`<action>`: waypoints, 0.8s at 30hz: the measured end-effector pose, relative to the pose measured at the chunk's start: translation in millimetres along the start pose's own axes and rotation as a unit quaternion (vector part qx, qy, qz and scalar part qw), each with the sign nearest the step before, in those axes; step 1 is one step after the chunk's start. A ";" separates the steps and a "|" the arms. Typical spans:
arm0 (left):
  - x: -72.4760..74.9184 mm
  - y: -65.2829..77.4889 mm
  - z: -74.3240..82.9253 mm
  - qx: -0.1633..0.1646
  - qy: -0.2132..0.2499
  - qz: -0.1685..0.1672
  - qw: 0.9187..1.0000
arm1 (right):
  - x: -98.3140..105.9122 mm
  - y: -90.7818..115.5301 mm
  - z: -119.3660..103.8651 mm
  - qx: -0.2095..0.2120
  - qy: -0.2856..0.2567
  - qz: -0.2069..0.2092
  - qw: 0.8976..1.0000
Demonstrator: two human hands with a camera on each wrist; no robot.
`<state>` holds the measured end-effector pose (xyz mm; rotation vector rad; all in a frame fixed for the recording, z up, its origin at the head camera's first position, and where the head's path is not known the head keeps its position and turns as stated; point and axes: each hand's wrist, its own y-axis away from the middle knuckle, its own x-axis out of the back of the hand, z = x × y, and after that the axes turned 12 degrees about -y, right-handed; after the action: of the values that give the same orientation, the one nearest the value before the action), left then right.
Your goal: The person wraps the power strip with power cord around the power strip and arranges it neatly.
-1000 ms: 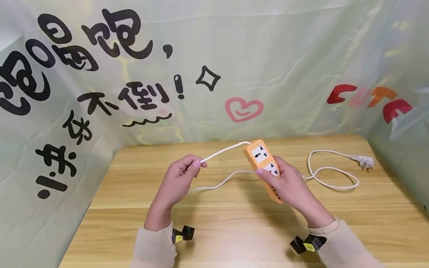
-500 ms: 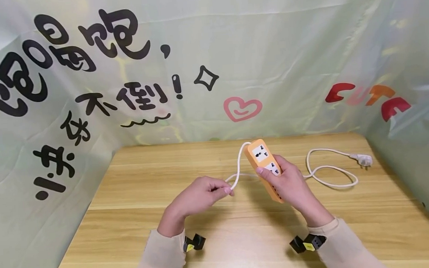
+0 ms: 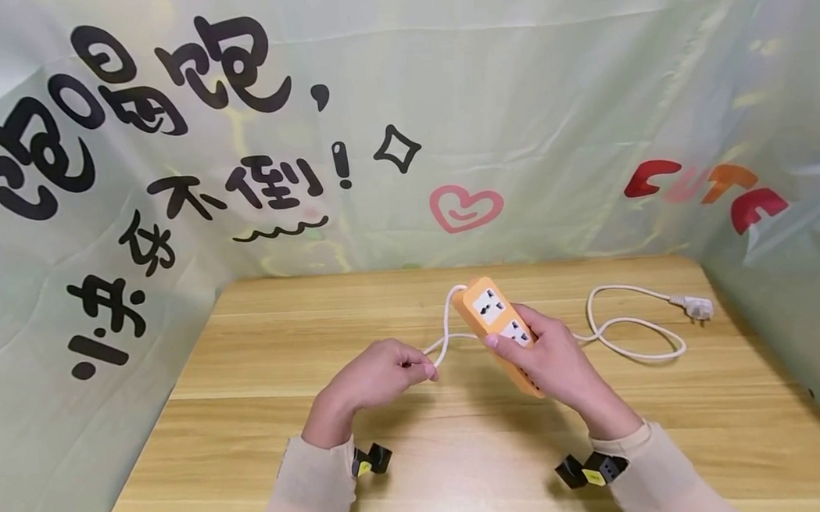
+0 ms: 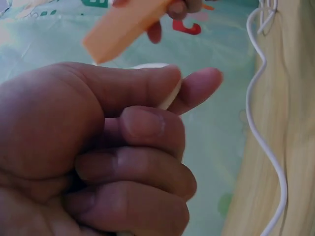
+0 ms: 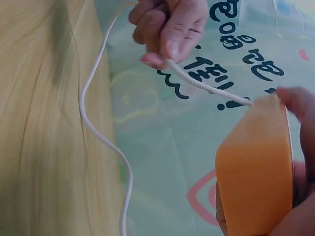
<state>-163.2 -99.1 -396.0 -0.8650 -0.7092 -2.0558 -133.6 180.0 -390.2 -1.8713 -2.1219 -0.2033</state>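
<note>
My right hand [image 3: 553, 357] grips an orange power strip [image 3: 471, 305] with white socket faces, thumb across its front, and holds it tilted above the table. From the strip's upper end a white cord [image 3: 446, 316] loops down to my left hand [image 3: 382, 375], which pinches it between thumb and forefinger. The left wrist view shows the other fingers [image 4: 142, 164] of that hand curled into the palm. More of the cord [image 5: 106, 135] runs along the table behind both hands, ending in a white plug [image 3: 699, 308] at the right.
The wooden table [image 3: 254, 469] carries the looped cord at its right side. A pale green printed cloth [image 3: 549, 106] with black lettering and a pink heart [image 3: 466, 208] stands around the back and sides. Small black cameras sit on both wrists.
My left hand has moved right and down toward the power strip, still pinching the cord, which has gone from stretched to a slack bend. The strip has dipped slightly down and left.
</note>
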 end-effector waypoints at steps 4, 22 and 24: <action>-1.5 -1.8 -5.7 0.022 -0.014 -0.021 0.999 | 2.9 4.4 0.7 0.031 0.022 -0.086 0.996; 2.1 2.4 12.7 0.028 0.043 0.131 0.990 | -27.4 19.1 -1.5 0.099 0.167 -0.324 0.926; 2.8 6.1 20.5 0.008 0.052 0.132 0.990 | -31.0 18.7 1.6 0.094 0.181 -0.306 0.930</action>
<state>-152.6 -88.9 -380.1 -0.7915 -0.5223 -1.8409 -112.2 153.8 -403.3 -0.9305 -2.2821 -0.4248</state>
